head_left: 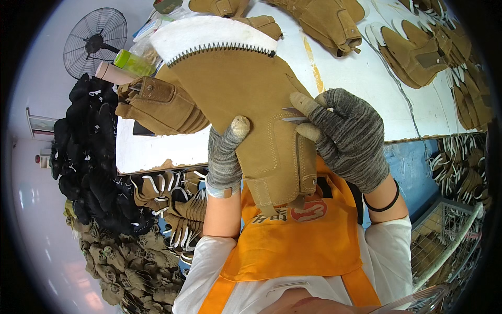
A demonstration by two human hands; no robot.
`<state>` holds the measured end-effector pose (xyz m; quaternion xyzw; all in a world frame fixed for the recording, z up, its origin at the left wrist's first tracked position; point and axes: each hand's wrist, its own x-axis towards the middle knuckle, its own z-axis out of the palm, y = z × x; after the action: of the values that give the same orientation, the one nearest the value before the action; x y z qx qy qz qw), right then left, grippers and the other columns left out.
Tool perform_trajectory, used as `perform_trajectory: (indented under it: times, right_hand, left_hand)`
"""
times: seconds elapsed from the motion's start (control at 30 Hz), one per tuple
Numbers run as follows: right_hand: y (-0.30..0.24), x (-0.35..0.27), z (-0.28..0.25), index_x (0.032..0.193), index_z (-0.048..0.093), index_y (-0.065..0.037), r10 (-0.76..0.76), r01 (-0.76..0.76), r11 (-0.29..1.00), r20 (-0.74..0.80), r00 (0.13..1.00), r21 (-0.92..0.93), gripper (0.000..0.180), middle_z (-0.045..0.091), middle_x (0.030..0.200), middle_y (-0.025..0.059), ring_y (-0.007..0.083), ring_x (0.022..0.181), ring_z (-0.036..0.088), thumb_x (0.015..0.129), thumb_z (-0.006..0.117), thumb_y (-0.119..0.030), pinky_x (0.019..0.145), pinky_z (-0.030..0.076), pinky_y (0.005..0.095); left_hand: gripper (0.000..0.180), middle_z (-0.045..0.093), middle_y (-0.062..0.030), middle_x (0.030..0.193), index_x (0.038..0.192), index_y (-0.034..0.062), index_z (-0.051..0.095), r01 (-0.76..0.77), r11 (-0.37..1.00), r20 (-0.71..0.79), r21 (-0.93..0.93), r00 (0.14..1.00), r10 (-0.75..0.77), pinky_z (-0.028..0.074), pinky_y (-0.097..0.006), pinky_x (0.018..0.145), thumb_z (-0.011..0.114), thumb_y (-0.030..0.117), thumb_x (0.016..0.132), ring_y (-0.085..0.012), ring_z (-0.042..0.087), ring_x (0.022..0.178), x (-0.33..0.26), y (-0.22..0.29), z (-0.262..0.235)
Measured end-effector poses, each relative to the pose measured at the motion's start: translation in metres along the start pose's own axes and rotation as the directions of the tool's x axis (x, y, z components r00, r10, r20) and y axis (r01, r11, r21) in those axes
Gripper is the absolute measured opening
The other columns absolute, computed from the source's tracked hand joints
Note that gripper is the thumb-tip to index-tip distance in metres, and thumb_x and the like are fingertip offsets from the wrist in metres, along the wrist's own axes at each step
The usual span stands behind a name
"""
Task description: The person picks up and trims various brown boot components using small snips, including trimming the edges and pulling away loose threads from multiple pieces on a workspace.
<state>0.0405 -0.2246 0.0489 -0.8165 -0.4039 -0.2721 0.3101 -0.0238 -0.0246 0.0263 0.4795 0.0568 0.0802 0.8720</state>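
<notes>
Head view centres on a tan suede boot upper (pixel 251 104), a flat stitched piece with a white fleece lining along its zigzag top edge, held up in the air between the person's chest and the white table (pixel 334 68). It hangs with the fleece edge toward twelve o'clock and a small strap end toward six o'clock, probably so its stitched seams face the eyes.

At seven o'clock of the piece, the left hand (pixel 225 157) in a grey knitted glove grips it from below, the thumb pressed on the front face and the other fingers hidden behind, closed on the suede. The forearm rises steeply from the lower edge. At three o'clock, the right hand (pixel 348 136), gloved the same way, pinches a small metal blade or snips (pixel 294 115) between thumb and forefinger, tips against the suede near a seam; the remaining fingers curl in. A black band sits on that wrist.

Farther out, a stack of finished tan pieces (pixel 157 107) lies at nine o'clock, more uppers (pixel 418 49) at two o'clock, a fan (pixel 94 42) at ten o'clock, and dark and tan heaps (pixel 99 157) on the floor at eight o'clock. An orange apron (pixel 293 240) fills six o'clock.
</notes>
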Motion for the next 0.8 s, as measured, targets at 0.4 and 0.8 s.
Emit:
perform_trajectory:
  times: [0.4, 0.8]
  right_hand:
    - [0.002, -0.007, 0.016, 0.113, 0.064, -0.012, 0.073, -0.052, 0.949, -0.058, 0.996, 0.312, 0.039, 0.056, 0.078, 0.0075, 0.0215, 0.063, 0.056, 0.077, 0.068, -0.029, 0.056, 0.048, 0.0309]
    - [0.006, -0.002, -0.004, 0.117, 0.064, -0.017, -0.111, 0.125, 0.989, 0.159, 0.981, -0.077, 0.043, 0.062, 0.081, 0.0019, 0.0186, 0.064, 0.060, 0.075, 0.069, -0.016, 0.055, 0.049, 0.0275]
  left_hand:
    - [0.073, 0.055, -0.0197, 0.118, 0.130, -0.0023, 0.039, 0.096, 0.967, 0.100, -0.237, 0.992, -0.074, 0.053, -0.040, 0.087, 0.073, 0.032, 0.076, -0.0302, 0.059, 0.104, -0.001, -0.011, 0.010]
    - [0.069, 0.053, -0.0197, 0.122, 0.133, -0.0002, 0.037, 0.246, 0.880, 0.140, -0.407, 0.969, -0.206, 0.052, -0.041, 0.090, 0.069, 0.028, 0.079, -0.0311, 0.057, 0.108, -0.003, -0.011, 0.019]
